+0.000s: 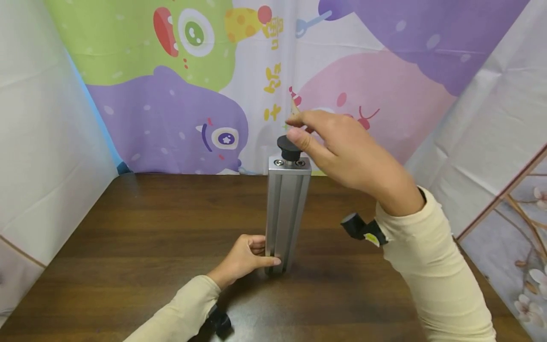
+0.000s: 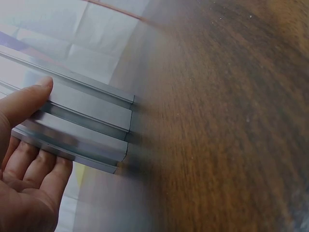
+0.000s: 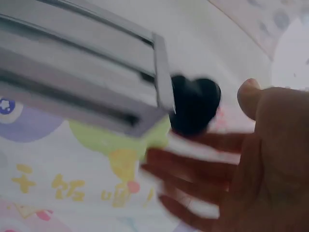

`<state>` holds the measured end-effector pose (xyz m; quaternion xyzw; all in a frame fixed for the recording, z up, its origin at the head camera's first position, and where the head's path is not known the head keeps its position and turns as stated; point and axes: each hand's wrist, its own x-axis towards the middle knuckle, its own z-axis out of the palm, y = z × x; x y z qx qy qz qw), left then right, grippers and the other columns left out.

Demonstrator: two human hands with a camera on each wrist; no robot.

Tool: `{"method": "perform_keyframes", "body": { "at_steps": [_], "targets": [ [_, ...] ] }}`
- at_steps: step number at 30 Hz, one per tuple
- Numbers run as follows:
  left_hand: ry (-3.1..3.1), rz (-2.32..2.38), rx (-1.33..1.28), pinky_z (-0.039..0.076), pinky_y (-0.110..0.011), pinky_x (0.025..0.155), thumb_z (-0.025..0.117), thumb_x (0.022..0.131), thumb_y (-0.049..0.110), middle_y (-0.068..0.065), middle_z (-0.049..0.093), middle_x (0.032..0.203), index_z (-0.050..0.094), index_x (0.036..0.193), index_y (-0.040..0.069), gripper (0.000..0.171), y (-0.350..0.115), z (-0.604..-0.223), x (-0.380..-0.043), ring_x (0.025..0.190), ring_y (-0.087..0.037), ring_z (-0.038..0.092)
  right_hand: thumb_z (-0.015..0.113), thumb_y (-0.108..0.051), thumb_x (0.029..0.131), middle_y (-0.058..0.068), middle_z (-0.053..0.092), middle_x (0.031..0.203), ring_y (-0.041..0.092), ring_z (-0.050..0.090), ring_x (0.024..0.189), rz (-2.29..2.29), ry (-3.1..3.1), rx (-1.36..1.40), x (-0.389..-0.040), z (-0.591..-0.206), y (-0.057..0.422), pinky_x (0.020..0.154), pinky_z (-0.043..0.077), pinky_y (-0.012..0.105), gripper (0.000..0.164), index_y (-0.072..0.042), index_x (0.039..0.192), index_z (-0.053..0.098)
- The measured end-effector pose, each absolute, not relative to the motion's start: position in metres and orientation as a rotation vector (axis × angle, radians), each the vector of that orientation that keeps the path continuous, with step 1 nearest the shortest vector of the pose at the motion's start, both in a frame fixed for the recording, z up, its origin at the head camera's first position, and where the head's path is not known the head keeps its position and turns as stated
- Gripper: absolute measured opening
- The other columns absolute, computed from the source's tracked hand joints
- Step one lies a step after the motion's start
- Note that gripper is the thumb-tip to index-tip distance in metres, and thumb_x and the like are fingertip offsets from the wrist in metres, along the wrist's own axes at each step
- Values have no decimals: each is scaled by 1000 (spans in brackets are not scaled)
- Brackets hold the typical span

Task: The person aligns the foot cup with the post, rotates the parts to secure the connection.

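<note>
An aluminium profile [image 1: 287, 209] with grooved sides stands upright on the wooden table. Its silver end plate [image 1: 295, 170] carries two screws and a black knob [image 1: 289, 148] on a short metal stem. My left hand [image 1: 245, 256] grips the profile near its foot, thumb on the front face and fingers around the side; the left wrist view shows the profile's lower end [image 2: 91, 113] in that grip. Beside the knob is my right hand [image 1: 350, 152]. In the right wrist view its fingers [image 3: 198, 166] are spread and blurred, and the thumb stands apart from the knob [image 3: 195, 106].
The dark wooden table [image 1: 171, 223] spreads around the profile. Behind it hangs a curtain [image 1: 179, 114] with cartoon figures, and pale cloth walls [image 1: 34, 118] flank both sides. Black wrist mounts [image 1: 363, 230] stick out from the sleeves.
</note>
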<state>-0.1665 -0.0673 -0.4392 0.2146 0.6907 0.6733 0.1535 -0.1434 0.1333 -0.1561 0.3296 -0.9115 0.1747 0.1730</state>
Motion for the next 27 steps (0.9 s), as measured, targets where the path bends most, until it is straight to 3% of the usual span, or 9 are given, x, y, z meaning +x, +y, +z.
{"method": "perform_keyframes", "body": {
  "at_steps": [6,10,12,14,16,18,22,27],
  "targets": [
    [1967,1930,649,56,-28,81,78,78,2,-22,70,101,62,116,-10,44,-69,-441,-167,91,-22,70,39,-5,103,7,40,150,20,31,141,603,-2544,1583,-158,-143,156,116,24,34,42,-5,145,40],
    [1953,1936,654,56,-29,81,78,77,2,-22,70,102,62,116,-10,44,-69,-441,-167,91,-21,70,43,1,100,6,44,148,20,34,139,552,-2534,1712,-164,-139,156,115,27,35,43,-6,142,45],
    [1956,1937,648,56,-29,81,78,77,2,-22,70,102,62,116,-10,44,-69,-441,-167,91,-22,70,50,-4,99,7,52,140,21,49,126,491,-2565,1613,-162,-139,152,106,39,36,39,-6,138,51],
    [1953,1934,644,56,-29,81,78,77,2,-22,70,102,62,116,-10,44,-69,-440,-167,92,-22,70,58,-16,97,8,64,119,19,59,104,429,-2594,1416,-157,-140,144,89,48,35,31,-5,126,61],
    [1958,1929,640,56,-28,81,78,78,2,-22,70,102,62,116,-10,43,-68,-439,-166,92,-22,70,65,-32,92,6,67,94,16,58,79,367,-2617,1161,-150,-142,135,71,47,32,32,-5,109,68],
    [1966,1927,637,56,-28,81,78,78,1,-22,70,101,62,116,-10,43,-68,-439,-167,92,-23,70,68,-48,86,1,59,71,15,48,61,294,-2599,917,-144,-145,124,58,41,30,41,-7,87,67],
    [1980,1929,624,56,-27,80,78,77,1,-22,70,100,64,114,-10,41,-68,-438,-167,91,-23,70,66,-62,80,0,43,55,19,39,52,209,-2486,620,-139,-155,108,47,32,32,59,-9,64,50],
    [1974,1926,624,56,-27,81,78,77,1,-22,70,100,63,114,-10,41,-68,-438,-167,92,-24,70,65,-65,79,0,35,54,19,32,52,233,-2458,503,-138,-162,104,44,28,32,63,-9,59,41]
  ]
}}
